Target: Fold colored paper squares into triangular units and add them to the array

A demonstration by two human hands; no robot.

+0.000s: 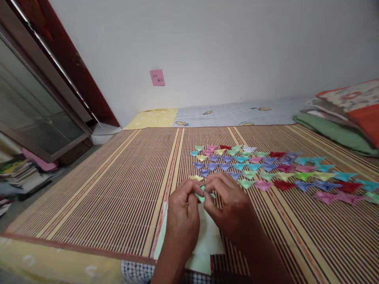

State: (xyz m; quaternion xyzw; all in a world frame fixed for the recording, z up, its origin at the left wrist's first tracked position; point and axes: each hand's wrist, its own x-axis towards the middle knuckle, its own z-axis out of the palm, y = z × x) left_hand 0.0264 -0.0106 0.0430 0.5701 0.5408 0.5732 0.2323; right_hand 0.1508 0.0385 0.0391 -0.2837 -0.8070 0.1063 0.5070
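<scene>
Between my two hands is a small folded piece of light green paper (200,196), pinched from both sides. My left hand (184,209) grips its left part with thumb and fingers. My right hand (226,197) pinches the other side, close to the left fingertips. The fingers hide much of the paper's shape. Beneath my hands lie pale green paper sheets (209,236) on the striped mat. Just beyond my hands, rows of small folded paper boats (251,174) in many colours stand on the mat.
The striped bamboo mat (112,189) spreads over a bed with a patterned sheet (219,115). Folded bedding (334,130) is stacked at the right. A pink note (157,77) sticks to the wall. At the left are a glass-fronted cabinet (38,98) and stacked books (20,173).
</scene>
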